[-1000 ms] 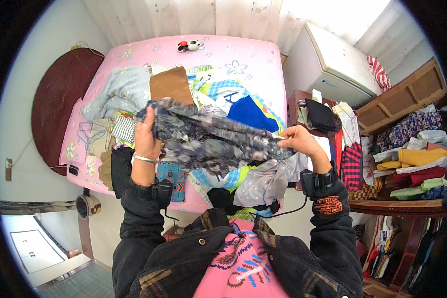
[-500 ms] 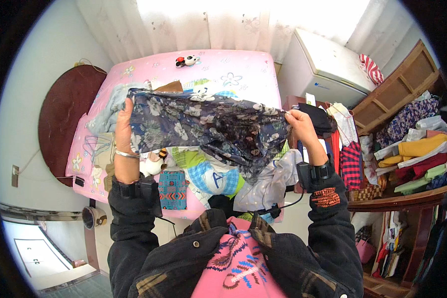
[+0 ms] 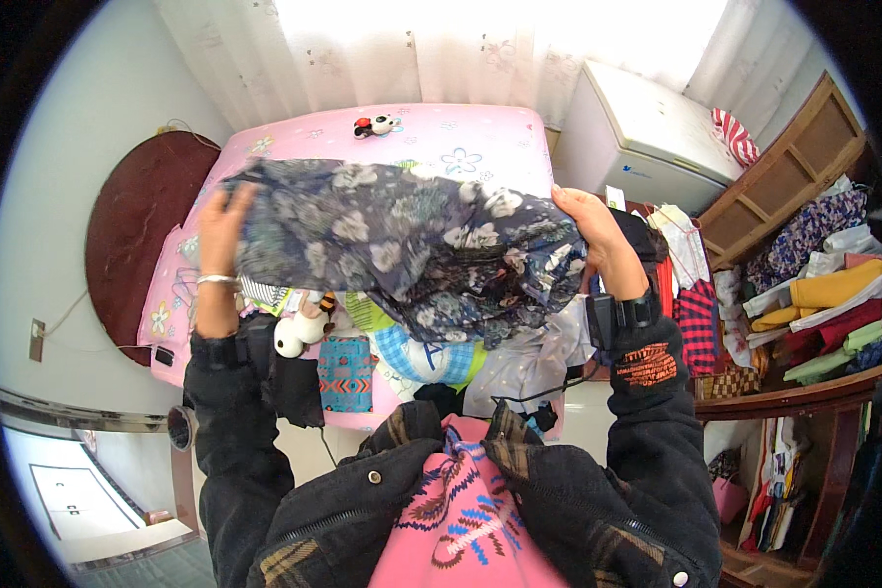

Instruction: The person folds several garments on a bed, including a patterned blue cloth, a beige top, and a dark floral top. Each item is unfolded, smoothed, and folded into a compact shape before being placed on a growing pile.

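A thin, dark blue-grey cloth with pale flowers is stretched out in front of me above the bed. I cannot tell whether it is a scarf or a garment. My left hand, a bracelet at its wrist, grips the left end; that end is slightly blurred. At the right end, my right hand is closed on the upper edge. Underneath lie a white plush toy, a folded teal patterned cloth, a blue checked and green piece and a shiny light-grey cloth, partly covered from view.
The bed has a pink flowered cover, with a small panda toy near its far edge. A white chest freezer stands at the back right. Wooden shelves at right hold piled clothes. A round brown board leans on the left wall.
The flowered cloth has come nearer and bunched up at its right side. My left hand has moved left and slightly down; my right hand has shifted a little along the edge.
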A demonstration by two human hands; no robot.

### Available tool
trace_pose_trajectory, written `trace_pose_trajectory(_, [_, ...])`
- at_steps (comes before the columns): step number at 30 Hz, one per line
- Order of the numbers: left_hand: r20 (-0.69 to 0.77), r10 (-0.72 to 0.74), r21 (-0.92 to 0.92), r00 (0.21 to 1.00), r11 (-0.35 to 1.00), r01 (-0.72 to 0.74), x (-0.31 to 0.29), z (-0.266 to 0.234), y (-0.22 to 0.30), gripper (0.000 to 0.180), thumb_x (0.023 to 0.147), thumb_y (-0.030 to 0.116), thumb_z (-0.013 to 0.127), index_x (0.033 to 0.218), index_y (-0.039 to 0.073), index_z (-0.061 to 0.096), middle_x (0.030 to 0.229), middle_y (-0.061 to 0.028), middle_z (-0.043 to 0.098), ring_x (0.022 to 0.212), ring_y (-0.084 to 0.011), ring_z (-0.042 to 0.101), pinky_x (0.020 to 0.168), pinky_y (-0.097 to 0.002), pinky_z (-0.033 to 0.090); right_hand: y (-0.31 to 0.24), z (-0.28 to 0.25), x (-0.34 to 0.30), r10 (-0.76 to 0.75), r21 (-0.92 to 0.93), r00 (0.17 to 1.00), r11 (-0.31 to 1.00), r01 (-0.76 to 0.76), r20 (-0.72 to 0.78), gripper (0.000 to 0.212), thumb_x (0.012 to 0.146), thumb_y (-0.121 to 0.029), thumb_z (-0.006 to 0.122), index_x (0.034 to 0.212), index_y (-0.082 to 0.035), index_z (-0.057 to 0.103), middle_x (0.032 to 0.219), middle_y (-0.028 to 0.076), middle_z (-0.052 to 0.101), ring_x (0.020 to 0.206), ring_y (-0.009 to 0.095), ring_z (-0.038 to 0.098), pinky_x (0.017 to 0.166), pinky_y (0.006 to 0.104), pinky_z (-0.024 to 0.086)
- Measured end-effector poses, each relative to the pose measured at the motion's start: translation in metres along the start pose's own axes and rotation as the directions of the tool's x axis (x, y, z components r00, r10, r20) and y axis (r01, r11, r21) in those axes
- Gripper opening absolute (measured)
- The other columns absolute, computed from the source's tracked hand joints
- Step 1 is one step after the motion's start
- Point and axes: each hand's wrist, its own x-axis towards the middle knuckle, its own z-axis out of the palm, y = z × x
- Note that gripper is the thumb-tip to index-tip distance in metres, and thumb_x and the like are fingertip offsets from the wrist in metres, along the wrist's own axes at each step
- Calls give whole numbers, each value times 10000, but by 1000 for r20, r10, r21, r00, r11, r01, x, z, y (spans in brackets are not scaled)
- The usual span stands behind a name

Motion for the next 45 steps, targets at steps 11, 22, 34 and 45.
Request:
trace_pose_trajectory(11, [24, 711, -78, 703, 702, -708, -135, 174, 125, 784, 558, 209, 802, 1271, 184, 478, 1423, -224, 213, 1287, -475, 229, 1036, -540, 264, 19, 115, 40, 117, -34, 921, 993, -113, 373, 162, 897, -156, 570, 858, -9, 626, 773, 66, 640, 646, 126, 600, 578, 272, 512])
trace_pose_trajectory(22, [133, 954, 88, 269, 259, -962, -101, 167, 102, 495, 665, 171, 676, 1113, 374, 613, 1343, -49, 333, 1185, -341, 416, 888, -423, 474, 4, 85, 25, 106, 69, 967, 990, -126, 232, 149, 872, -139, 608, 886, 9, 622, 789, 92, 648, 653, 159, 625, 589, 296, 538])
trace_pose_trajectory(34, [197, 768, -119, 609, 635, -763, -102, 180, 127, 255, 641, 96, 610, 894, 100, 645, 967, -102, 611, 939, -291, 568, 790, -399, 468, 11, 76, 25, 8, -330, 988, 943, 44, 154, 166, 868, -223, 621, 859, -57, 629, 812, 20, 611, 721, 87, 563, 534, 251, 467])
trace_pose_trajectory(45, [524, 24, -708, 852, 569, 419, -108, 183, 128, 102, 825, 108, 561, 824, 26, 622, 701, 10, 581, 630, -64, 507, 556, -220, 418, 44, 86, -51, -309, -918, 910, 195, 346, 278, 447, 704, -481, 697, 746, -39, 643, 684, 150, 630, 665, 310, 628, 595, 388, 485])
